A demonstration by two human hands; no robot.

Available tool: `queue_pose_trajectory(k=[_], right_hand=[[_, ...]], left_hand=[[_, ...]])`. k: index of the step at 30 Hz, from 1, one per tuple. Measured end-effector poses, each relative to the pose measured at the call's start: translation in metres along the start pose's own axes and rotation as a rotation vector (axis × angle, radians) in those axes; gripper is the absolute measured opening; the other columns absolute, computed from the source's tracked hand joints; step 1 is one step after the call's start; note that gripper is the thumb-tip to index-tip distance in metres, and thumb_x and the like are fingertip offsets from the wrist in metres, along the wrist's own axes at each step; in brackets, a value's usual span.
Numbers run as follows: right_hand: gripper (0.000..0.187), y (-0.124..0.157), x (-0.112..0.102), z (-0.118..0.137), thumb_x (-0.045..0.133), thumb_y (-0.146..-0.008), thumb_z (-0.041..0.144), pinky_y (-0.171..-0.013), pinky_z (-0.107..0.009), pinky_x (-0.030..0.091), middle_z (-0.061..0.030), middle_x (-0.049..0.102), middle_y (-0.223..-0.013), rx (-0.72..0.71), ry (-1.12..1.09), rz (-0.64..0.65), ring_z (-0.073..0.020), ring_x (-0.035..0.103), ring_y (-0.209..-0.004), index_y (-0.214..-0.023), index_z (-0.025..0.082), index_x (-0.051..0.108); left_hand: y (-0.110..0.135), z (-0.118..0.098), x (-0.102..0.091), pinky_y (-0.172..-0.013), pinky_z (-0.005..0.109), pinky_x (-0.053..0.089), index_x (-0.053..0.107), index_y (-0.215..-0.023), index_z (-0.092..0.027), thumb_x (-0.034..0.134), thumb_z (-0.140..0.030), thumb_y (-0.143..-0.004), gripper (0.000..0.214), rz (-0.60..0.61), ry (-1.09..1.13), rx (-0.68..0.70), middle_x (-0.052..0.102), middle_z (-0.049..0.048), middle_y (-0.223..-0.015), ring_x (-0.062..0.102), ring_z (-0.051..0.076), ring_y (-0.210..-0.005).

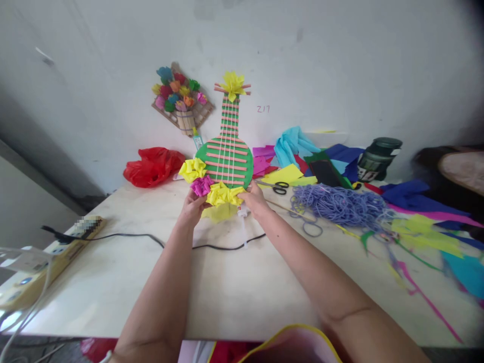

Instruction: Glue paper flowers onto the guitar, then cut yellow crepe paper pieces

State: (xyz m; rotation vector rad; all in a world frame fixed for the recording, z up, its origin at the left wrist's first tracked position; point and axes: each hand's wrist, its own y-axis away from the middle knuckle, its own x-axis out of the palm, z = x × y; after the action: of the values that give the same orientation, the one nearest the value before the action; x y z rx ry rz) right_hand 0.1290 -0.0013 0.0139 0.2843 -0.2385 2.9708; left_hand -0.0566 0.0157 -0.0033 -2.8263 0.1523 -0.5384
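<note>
Both my hands hold up a green paper craft lute (pixel 229 159), upright, near the back of the table. Pink strips cross its body and neck, white strings run down it, and a yellow paper flower (pixel 233 84) tops it. Along its lower left edge are a yellow paper ruffle (pixel 192 170), a magenta ruffle (pixel 201 186) and another yellow one (pixel 224 193). My left hand (pixel 193 205) grips the lower left rim, under the magenta ruffle. The lower right rim is in my right hand (pixel 254 199), its fingertips partly hidden behind the lute.
Behind stand a paper-flower basket craft (pixel 181 98) and a red plastic bag (pixel 153 166). To the right lie black-handled scissors (pixel 280 188), a tangled purple cord pile (pixel 340 204), coloured paper and a dark green bottle (pixel 379 159). A power strip (pixel 56 262) with a black cable (pixel 221 246) is left.
</note>
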Motion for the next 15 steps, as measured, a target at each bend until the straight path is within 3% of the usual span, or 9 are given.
queue_pose_trajectory(k=[15], right_hand=[[0.056, 0.0019, 0.0006, -0.0002, 0.053, -0.051, 0.010, -0.058, -0.025, 0.048, 0.0001, 0.062, -0.084, -0.025, -0.022, -0.001, -0.0128, 0.058, -0.065, -0.106, 0.023, 0.045]], left_hand=[[-0.0014, 0.0031, -0.0022, -0.055, 0.024, 0.054, 0.052, -0.105, -0.023, 0.066, -0.016, -0.058, 0.049, -0.012, -0.005, 0.009, 0.060, 0.0008, -0.090, 0.060, 0.013, -0.070]])
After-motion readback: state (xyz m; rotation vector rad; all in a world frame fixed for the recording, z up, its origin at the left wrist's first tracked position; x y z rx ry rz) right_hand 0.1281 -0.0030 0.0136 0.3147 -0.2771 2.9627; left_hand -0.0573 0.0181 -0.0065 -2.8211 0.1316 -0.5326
